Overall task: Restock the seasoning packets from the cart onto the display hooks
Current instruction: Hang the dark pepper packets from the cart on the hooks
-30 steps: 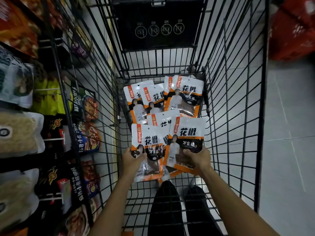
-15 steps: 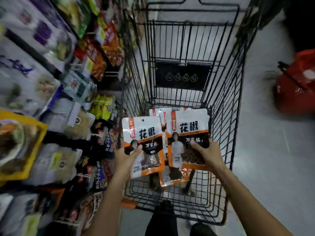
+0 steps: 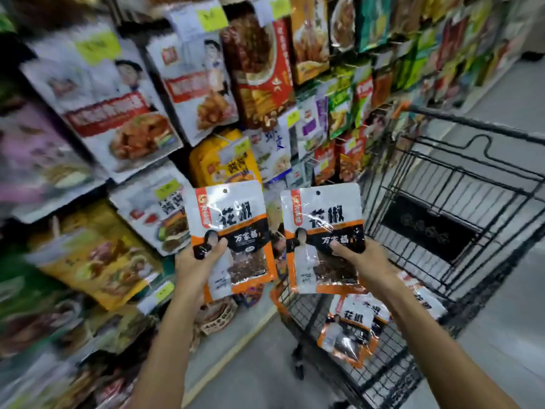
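I hold two white-and-orange seasoning packets upright in front of the display. My left hand [image 3: 197, 265] grips the left packet [image 3: 233, 219] at its lower left, thumb across the front. The right packet [image 3: 323, 216] is gripped by my right hand [image 3: 361, 267] at its lower right. Each packet has a small hang hole at the top. More of the same packets [image 3: 352, 326] lie in the black wire cart [image 3: 460, 184] at the lower right. The display hooks are hidden behind hanging goods.
A wall of hanging food packets [image 3: 203, 81] with yellow price tags fills the left and top, reaching far down the aisle. A yellow packet [image 3: 224, 160] hangs just above my left packet. Grey floor [image 3: 501, 335] lies to the right of the cart.
Both hands have lifted their packets out of the cart and up toward the display. My view has swung up and left from the cart to the shelves.
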